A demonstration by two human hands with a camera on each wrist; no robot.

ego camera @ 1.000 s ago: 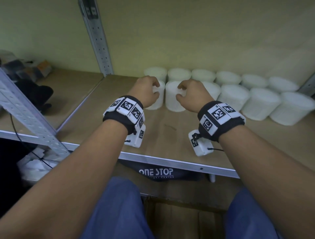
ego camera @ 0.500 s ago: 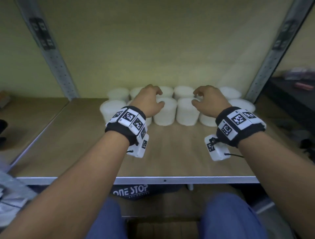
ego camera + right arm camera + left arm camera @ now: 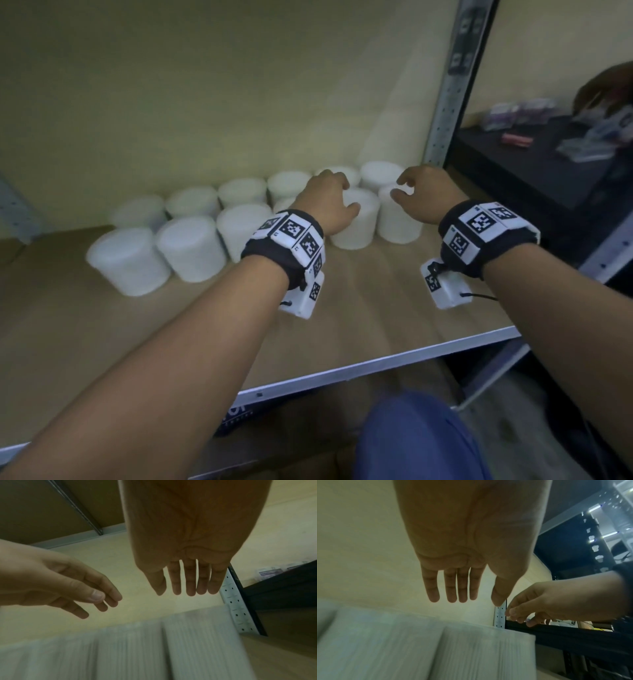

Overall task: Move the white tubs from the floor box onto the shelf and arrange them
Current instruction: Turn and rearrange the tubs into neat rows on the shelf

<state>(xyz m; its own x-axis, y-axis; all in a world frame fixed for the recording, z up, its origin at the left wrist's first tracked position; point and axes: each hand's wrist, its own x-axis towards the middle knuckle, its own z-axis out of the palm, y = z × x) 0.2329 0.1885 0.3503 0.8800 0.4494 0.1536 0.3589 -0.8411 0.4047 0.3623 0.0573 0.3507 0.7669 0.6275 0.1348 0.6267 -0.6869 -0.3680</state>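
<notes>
Two rows of white tubs stand on the wooden shelf (image 3: 376, 308), running from the left (image 3: 128, 260) to the right-hand post. My left hand (image 3: 329, 200) hovers over the second front tub from the right (image 3: 356, 228). My right hand (image 3: 423, 195) hovers over the last front tub (image 3: 399, 222). Seen from the left wrist, the left hand (image 3: 464, 595) has straight fingers above the ribbed tubs (image 3: 481, 649) and holds nothing. From the right wrist, the right hand (image 3: 187, 586) likewise hangs empty above the tubs (image 3: 197, 635).
A perforated metal upright (image 3: 445, 96) bounds the shelf just right of the tubs. Beyond it a dark table (image 3: 531, 164) carries small items. The front half of the shelf board is bare wood up to its metal edge (image 3: 342, 373). My knee (image 3: 411, 438) is below.
Both hands let go of the two left-end front tubs, then travelled right along the rows to the right end. They now hang open; the head view has turned right.
</notes>
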